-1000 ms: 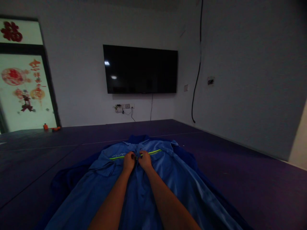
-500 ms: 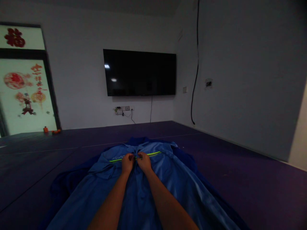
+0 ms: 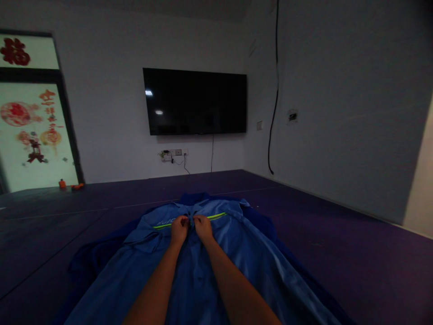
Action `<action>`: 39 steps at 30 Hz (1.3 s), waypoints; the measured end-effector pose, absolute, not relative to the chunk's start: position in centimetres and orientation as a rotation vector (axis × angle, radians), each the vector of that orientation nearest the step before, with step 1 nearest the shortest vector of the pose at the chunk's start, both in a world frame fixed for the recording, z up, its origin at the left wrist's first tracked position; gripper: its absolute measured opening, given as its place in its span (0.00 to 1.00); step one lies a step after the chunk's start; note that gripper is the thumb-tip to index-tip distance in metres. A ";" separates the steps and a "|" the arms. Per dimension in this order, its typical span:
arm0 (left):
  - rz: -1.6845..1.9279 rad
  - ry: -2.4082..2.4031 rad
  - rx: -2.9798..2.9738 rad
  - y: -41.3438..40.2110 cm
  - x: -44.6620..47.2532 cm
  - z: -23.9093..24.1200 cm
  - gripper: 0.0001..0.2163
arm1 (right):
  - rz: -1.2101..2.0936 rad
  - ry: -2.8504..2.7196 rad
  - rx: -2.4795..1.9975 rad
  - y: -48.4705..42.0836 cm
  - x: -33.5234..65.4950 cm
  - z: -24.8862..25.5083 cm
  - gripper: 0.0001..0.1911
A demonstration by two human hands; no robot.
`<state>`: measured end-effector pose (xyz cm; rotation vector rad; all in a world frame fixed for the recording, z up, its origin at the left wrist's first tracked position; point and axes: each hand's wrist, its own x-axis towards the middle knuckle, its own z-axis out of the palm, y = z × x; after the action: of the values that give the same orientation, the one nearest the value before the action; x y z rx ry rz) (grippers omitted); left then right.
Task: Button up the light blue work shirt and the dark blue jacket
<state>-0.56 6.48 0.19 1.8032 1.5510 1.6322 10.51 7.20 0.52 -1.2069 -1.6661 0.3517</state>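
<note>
On purple mat [image 3: 338, 234], blue jacket [image 3: 237, 253] lies spread flat, front up, so closure is within reach. Left hand [image 3: 179, 229] and right hand [image 3: 203, 227] meet at chest by yellow stripe [image 3: 216, 215], fingers pinched on front edges, likely drawing them together. Versus half second ago: hands and jacket in same spot, grip unchanged.

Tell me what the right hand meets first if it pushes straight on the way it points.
Probably the collar of the blue shirt: the right hand, pinching the shirt front beside the left hand, points away toward it. Beyond lies darker blue cloth, then purple floor. Depth is unclear.
</note>
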 end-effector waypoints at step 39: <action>1.771 1.320 1.739 6.8 -0.1 -0.2 0.07 | 0.260 -1.762 -1.428 7.2 10.6 0.5 0.09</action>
<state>-0.05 6.78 -0.22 1.7387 1.3197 1.7711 10.65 7.17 0.54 -1.4278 -1.7620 0.2596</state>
